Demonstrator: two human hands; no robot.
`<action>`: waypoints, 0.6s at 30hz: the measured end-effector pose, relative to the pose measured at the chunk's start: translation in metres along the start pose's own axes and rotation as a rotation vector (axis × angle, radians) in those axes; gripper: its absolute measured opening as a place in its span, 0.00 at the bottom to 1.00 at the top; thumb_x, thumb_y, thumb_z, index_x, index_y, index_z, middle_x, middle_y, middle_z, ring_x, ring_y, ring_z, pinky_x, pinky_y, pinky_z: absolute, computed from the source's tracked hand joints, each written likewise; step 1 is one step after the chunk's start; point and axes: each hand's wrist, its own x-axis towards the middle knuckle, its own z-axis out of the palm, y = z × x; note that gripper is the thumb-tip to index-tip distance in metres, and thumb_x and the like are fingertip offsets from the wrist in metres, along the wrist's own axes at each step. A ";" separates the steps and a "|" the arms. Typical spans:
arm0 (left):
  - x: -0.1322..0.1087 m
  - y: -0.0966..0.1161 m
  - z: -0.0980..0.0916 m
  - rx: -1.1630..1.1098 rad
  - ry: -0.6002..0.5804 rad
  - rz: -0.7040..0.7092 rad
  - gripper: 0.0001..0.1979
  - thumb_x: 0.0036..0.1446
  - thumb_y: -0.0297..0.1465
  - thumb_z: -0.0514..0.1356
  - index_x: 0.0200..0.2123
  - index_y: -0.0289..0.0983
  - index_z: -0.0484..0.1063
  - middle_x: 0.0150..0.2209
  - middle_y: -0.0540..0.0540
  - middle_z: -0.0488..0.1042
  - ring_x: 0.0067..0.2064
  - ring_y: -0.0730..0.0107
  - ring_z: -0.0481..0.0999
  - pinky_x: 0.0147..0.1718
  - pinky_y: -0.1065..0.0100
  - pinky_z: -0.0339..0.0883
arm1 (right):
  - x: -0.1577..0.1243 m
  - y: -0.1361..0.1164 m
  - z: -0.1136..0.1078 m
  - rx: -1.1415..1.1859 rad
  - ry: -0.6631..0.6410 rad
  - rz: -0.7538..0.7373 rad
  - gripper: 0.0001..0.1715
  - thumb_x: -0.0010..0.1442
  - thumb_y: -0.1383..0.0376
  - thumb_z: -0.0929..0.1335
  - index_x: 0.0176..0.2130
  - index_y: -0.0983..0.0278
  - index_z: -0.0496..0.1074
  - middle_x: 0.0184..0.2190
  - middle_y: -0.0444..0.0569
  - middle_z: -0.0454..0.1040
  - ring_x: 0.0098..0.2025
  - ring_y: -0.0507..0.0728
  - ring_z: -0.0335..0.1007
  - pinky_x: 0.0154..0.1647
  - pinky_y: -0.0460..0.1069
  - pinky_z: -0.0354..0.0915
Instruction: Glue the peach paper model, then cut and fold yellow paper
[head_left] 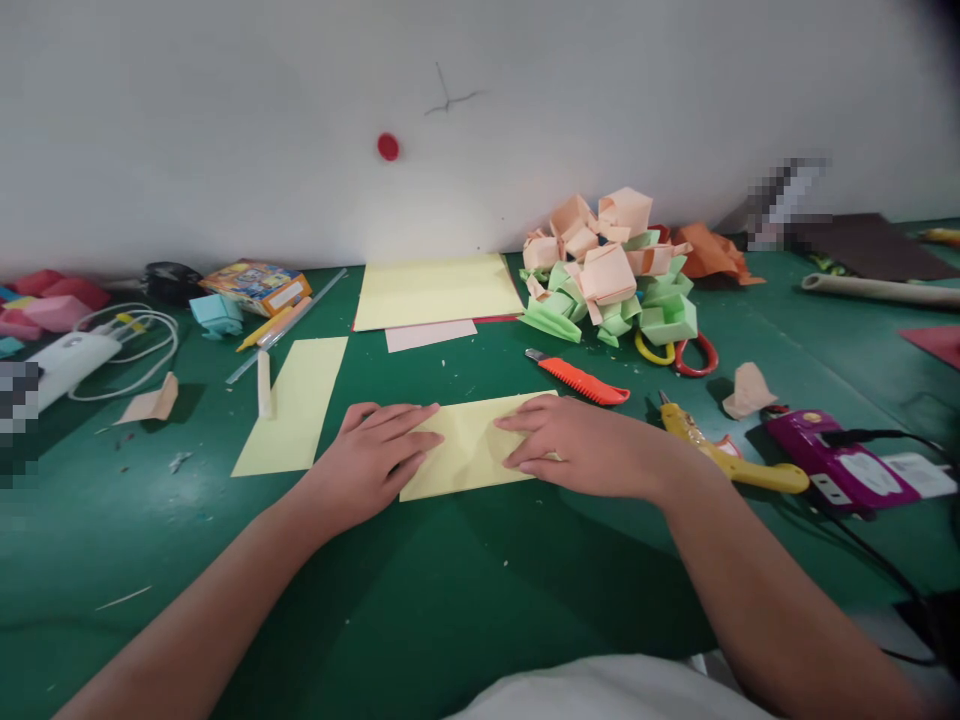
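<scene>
A pale yellow sheet of paper (469, 455) lies crosswise on the green table in front of me, with a faint crease near its middle. My left hand (379, 450) rests flat on its left end, fingers stretched out to the right. On the right end lies my right hand (559, 440), its fingers spread and pressing on the paper. Just beyond the right hand is an orange box cutter (581, 380). A second yellow strip of paper (292, 410) lies left of my left hand, with a white stick (264, 385) across it.
Folded peach and green paper boxes (607, 275) are heaped at the back right, by scissors (694, 354). A yellow glue gun (731, 455) and a purple power adapter (844, 460) with cables sit right. Yellow sheets (435, 290) lie at the back; a white power strip (71, 365) is left.
</scene>
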 end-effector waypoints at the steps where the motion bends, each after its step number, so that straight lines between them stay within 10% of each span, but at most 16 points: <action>1: 0.000 0.000 0.000 0.006 -0.003 0.004 0.17 0.72 0.36 0.50 0.53 0.48 0.77 0.65 0.48 0.70 0.62 0.56 0.71 0.59 0.51 0.56 | 0.000 -0.001 -0.001 0.005 0.003 -0.006 0.19 0.71 0.63 0.63 0.48 0.58 0.83 0.64 0.51 0.71 0.66 0.65 0.64 0.65 0.61 0.61; 18: 0.001 0.001 -0.002 -0.026 0.000 -0.001 0.16 0.70 0.35 0.51 0.52 0.49 0.77 0.65 0.49 0.71 0.62 0.56 0.71 0.59 0.51 0.56 | -0.002 0.002 0.002 0.059 0.027 -0.002 0.18 0.70 0.64 0.64 0.47 0.57 0.84 0.64 0.49 0.71 0.65 0.67 0.65 0.63 0.63 0.63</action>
